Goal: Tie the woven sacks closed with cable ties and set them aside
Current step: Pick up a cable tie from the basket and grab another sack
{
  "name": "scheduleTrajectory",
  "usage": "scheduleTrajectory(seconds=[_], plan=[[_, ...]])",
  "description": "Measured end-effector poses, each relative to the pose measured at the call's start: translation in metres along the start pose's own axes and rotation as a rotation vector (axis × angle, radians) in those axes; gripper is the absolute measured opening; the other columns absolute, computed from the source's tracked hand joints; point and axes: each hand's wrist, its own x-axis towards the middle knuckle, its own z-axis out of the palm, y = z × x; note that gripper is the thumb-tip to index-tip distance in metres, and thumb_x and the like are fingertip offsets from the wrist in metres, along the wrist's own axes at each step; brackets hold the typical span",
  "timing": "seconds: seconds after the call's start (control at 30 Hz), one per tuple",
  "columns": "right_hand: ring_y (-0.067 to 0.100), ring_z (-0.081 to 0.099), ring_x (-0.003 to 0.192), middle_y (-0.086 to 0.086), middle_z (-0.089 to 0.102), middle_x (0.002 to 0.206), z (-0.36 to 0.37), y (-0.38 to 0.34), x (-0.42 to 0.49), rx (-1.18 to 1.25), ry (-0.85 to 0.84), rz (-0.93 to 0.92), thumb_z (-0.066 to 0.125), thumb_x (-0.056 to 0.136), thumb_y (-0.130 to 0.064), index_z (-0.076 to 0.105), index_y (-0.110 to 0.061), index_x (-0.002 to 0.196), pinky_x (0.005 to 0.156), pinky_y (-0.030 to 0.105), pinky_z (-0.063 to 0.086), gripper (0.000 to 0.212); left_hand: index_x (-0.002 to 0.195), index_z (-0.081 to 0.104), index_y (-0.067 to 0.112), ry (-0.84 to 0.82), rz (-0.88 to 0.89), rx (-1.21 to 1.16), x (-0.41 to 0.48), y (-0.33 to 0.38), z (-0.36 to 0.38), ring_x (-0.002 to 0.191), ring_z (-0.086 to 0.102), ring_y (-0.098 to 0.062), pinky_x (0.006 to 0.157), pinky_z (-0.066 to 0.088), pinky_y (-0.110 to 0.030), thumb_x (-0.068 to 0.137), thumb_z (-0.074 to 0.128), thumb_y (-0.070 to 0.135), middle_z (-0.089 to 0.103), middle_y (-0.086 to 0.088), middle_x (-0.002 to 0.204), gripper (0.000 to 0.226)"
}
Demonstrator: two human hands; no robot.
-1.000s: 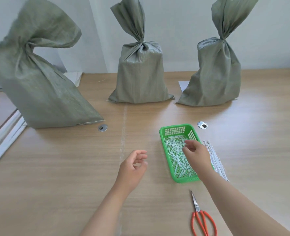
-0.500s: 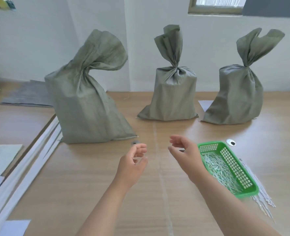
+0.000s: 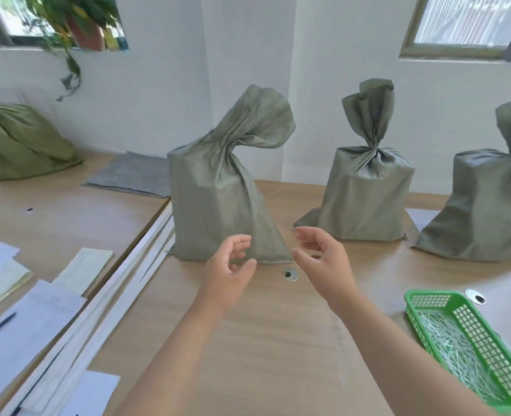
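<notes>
**Neck of untied sack (image 3: 215,211) high above both grips**

Left grip (image 3: 230,262) and right grip (image 3: 323,253) wide, half-curled, nothing visibly held. Flank sack's lower front corner, contact not evident. Stands upright on bench (image 3: 263,340); twist above left grip, mouth flaring rightward. Likely next: reach up. Cable ties (image 3: 458,346) in green basket (image 3: 428,295), near right forearm. No legible writing.

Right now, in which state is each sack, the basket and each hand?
Nearest sack: upright, neck twisted, no tie visible.
Middle sack: upright, neck cinched tight.
Right sack: upright, neck cinched, top cut off by the frame.
Far-left sack: slumped, mouth gathered.
Green basket: holds loose cable ties.
Left hand: loosely curled, holds nothing.
Right hand: loosely curled; a tie in it would be too thin to tell.
</notes>
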Motion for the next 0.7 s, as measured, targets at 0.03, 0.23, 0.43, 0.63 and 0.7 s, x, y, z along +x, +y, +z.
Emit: scheduleTrajectory(seconds=[0.03, 0.23, 0.43, 0.63, 0.7], plan=[[0.002, 0.061, 0.104, -0.019, 0.067, 0.108, 0.004, -0.005, 0.005, -0.002, -0.011, -0.004, 0.07, 0.084, -0.01, 0.067, -0.028, 0.114, 0.078, 0.017, 0.051, 0.035, 0.118, 0.058, 0.038, 0.012, 0.006, 0.022, 0.005, 0.001, -0.007, 0.11, 0.06, 0.0, 0.092, 0.049, -0.029, 0.088, 0.067, 0.012, 0.064, 0.022, 0.119, 0.041], [0.003, 0.061, 0.104, -0.018, 0.066, 0.11, 0.038, -0.034, 0.056, 0.001, 0.014, -0.016, 0.07, 0.084, -0.017, 0.064, -0.028, 0.12, 0.089, 0.024, 0.048, 0.038, 0.123, 0.056, 0.036, 0.032, 0.088, 0.094, 0.065, 0.01, -0.058, 0.113, 0.057, 0.001, 0.093, 0.045, -0.024, 0.089, 0.067, 0.016, 0.062, 0.021, 0.122, 0.041], [0.008, 0.061, 0.105, -0.012, 0.065, 0.115, 0.089, -0.058, 0.135, -0.005, 0.05, 0.013, 0.07, 0.085, -0.02, 0.062, -0.025, 0.125, 0.091, 0.026, 0.048, 0.041, 0.127, 0.056, 0.032, 0.027, 0.118, 0.132, 0.164, 0.014, -0.103, 0.122, 0.054, -0.003, 0.102, 0.042, -0.027, 0.087, 0.066, 0.019, 0.061, 0.016, 0.126, 0.043], [0.013, 0.06, 0.113, -0.006, 0.064, 0.12, 0.144, -0.046, 0.207, -0.095, 0.048, 0.089, 0.068, 0.086, -0.027, 0.06, -0.024, 0.127, 0.101, 0.037, 0.05, 0.042, 0.134, 0.052, 0.031, 0.019, 0.14, 0.195, 0.26, 0.006, -0.131, 0.131, 0.047, -0.004, 0.105, 0.036, -0.027, 0.086, 0.065, 0.021, 0.055, 0.012, 0.138, 0.05], [0.015, 0.058, 0.118, -0.003, 0.062, 0.126, 0.156, -0.04, 0.228, -0.144, 0.063, 0.114, 0.066, 0.088, -0.028, 0.059, -0.02, 0.132, 0.105, 0.041, 0.047, 0.045, 0.14, 0.048, 0.029, -0.006, 0.141, 0.253, 0.287, 0.004, -0.135, 0.133, 0.046, -0.009, 0.104, 0.036, -0.027, 0.087, 0.064, 0.023, 0.052, 0.01, 0.143, 0.055]])
